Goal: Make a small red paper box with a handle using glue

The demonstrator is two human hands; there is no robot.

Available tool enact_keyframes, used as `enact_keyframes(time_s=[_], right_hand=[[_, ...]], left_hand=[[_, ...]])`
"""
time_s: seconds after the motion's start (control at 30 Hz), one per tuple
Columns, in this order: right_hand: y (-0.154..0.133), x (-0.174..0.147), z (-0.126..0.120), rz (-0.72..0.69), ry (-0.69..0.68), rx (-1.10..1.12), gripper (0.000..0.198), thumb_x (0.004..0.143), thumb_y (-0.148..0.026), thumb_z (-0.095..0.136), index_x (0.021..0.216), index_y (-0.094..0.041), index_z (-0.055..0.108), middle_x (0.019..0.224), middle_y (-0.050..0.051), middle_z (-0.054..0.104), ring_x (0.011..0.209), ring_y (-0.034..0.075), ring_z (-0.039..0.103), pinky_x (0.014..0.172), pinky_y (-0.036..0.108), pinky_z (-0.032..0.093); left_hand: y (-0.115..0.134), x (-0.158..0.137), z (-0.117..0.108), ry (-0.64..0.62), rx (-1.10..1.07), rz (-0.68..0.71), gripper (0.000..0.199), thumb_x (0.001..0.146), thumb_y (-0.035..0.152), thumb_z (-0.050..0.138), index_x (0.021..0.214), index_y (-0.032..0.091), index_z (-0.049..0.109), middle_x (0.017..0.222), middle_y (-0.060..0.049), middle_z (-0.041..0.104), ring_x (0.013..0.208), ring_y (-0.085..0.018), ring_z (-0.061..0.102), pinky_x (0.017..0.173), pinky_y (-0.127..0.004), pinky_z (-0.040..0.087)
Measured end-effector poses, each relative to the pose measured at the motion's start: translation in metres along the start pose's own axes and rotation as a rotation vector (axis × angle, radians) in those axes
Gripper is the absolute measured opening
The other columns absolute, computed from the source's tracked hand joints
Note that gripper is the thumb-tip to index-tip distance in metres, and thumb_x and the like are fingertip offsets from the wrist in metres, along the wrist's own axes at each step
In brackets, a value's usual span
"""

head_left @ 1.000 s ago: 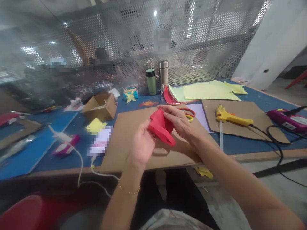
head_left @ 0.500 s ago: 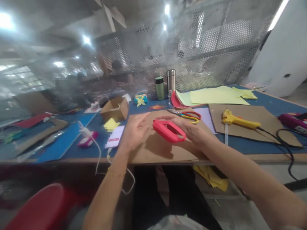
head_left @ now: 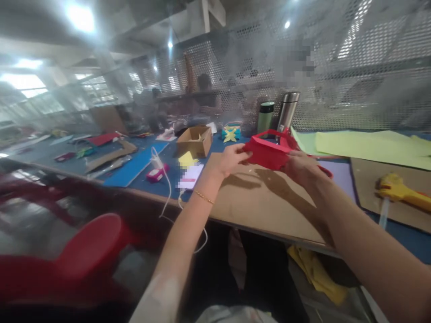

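Note:
Both hands hold a red foam-like box shape (head_left: 267, 153) with an open top, raised over a brown cardboard sheet (head_left: 256, 206). My left hand (head_left: 232, 159) grips its left end between thumb and fingers. At its right end, my right hand (head_left: 301, 168) is closed on the lower edge. The shape's shadow falls across the cardboard. Behind my right hand, a red scissor handle (head_left: 326, 172) sticks out; the rest of the scissors is hidden.
A yellow glue gun (head_left: 400, 188) lies on cardboard to the right. Yellow-green sheets (head_left: 370, 143) spread behind. A green tumbler (head_left: 266, 117) and a steel flask (head_left: 288, 110) stand at the back. On the left are a small carton (head_left: 194, 142), a phone (head_left: 191, 178) and a red stool (head_left: 94, 237).
The view has swung left. The red shape is lifted and turned, showing its side and open top. My left hand, apart from it before, now grips its left end.

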State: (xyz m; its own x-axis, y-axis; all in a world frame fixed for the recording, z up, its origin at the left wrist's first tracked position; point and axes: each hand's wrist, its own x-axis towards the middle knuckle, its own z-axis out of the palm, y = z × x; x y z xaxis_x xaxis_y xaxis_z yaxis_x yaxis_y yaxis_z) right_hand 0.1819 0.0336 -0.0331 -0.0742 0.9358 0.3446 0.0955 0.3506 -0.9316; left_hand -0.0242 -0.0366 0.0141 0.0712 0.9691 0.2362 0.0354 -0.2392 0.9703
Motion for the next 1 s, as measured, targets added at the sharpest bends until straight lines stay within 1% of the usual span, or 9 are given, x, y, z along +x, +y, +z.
enact_keyframes(time_s=[0.1,0.17,0.3,0.43,0.6,0.67,0.77,0.9,1.0], right_hand=[[0.004,0.013,-0.010,0.032,0.079,0.049,0.020,0.078,-0.041,0.069,0.084,-0.022,0.070,0.081,0.007,0.074,0.067,0.022,0.070,0.062,0.039,0.059],[0.004,0.015,-0.015,-0.054,0.181,0.017,0.020,0.080,-0.037,0.066,0.091,-0.022,0.071,0.083,0.005,0.075,0.071,0.021,0.069,0.067,0.038,0.059],[-0.002,0.011,-0.014,-0.321,0.159,-0.223,0.021,0.088,-0.033,0.060,0.096,-0.021,0.075,0.097,0.009,0.078,0.090,0.025,0.071,0.088,0.044,0.058],[-0.005,0.007,-0.008,-0.398,0.013,-0.405,0.023,0.091,-0.034,0.062,0.103,-0.022,0.078,0.107,0.011,0.079,0.102,0.028,0.071,0.096,0.048,0.055],[-0.003,0.003,-0.003,-0.418,-0.096,-0.474,0.021,0.088,-0.026,0.064,0.101,-0.024,0.080,0.102,0.008,0.081,0.092,0.027,0.072,0.086,0.043,0.057],[-0.003,0.001,-0.002,-0.431,-0.104,-0.473,0.020,0.089,-0.025,0.061,0.093,-0.024,0.080,0.093,0.007,0.080,0.085,0.025,0.071,0.080,0.040,0.057],[-0.003,-0.001,0.000,-0.492,-0.094,-0.465,0.020,0.090,-0.023,0.061,0.090,-0.023,0.080,0.091,0.007,0.079,0.084,0.025,0.070,0.081,0.039,0.055],[-0.005,-0.004,0.001,-0.597,-0.126,-0.525,0.022,0.092,-0.019,0.059,0.092,-0.024,0.080,0.093,0.007,0.079,0.085,0.025,0.068,0.081,0.040,0.053],[-0.006,-0.009,0.002,-0.674,-0.191,-0.622,0.025,0.096,-0.020,0.055,0.105,-0.023,0.079,0.101,0.009,0.079,0.089,0.025,0.066,0.083,0.040,0.049]], left_hand=[[-0.007,0.010,0.010,0.185,-0.188,-0.210,0.010,0.085,0.012,0.071,0.094,0.013,0.075,0.080,-0.006,0.077,0.067,-0.014,0.070,0.071,-0.029,0.057],[-0.013,0.010,0.013,0.245,-0.226,-0.294,0.007,0.086,0.008,0.067,0.088,0.012,0.072,0.070,-0.004,0.073,0.059,-0.013,0.067,0.065,-0.027,0.056],[-0.018,0.002,0.011,0.216,-0.243,-0.320,0.010,0.088,0.006,0.062,0.089,0.012,0.070,0.067,-0.004,0.072,0.056,-0.014,0.067,0.058,-0.027,0.056],[-0.015,-0.003,0.011,0.185,-0.230,-0.314,0.011,0.087,0.006,0.064,0.092,0.012,0.072,0.074,-0.006,0.075,0.056,-0.014,0.068,0.054,-0.025,0.054],[-0.014,-0.005,0.018,0.120,-0.216,-0.305,0.010,0.088,0.007,0.065,0.093,0.011,0.073,0.076,-0.006,0.075,0.057,-0.014,0.068,0.052,-0.024,0.055],[-0.015,-0.006,0.019,0.087,-0.226,-0.310,0.009,0.088,0.009,0.068,0.095,0.011,0.073,0.075,-0.006,0.074,0.057,-0.014,0.067,0.052,-0.024,0.055],[-0.017,-0.006,0.018,0.044,-0.219,-0.327,0.013,0.086,0.016,0.074,0.098,0.012,0.073,0.076,-0.006,0.073,0.057,-0.014,0.066,0.051,-0.026,0.056],[-0.020,-0.006,0.017,0.038,-0.178,-0.407,0.013,0.083,0.016,0.076,0.094,0.011,0.071,0.076,-0.007,0.073,0.059,-0.016,0.068,0.055,-0.029,0.060],[-0.020,-0.006,0.017,0.094,-0.166,-0.433,0.015,0.082,0.015,0.076,0.097,0.012,0.072,0.075,-0.007,0.074,0.056,-0.015,0.068,0.056,-0.028,0.061]])
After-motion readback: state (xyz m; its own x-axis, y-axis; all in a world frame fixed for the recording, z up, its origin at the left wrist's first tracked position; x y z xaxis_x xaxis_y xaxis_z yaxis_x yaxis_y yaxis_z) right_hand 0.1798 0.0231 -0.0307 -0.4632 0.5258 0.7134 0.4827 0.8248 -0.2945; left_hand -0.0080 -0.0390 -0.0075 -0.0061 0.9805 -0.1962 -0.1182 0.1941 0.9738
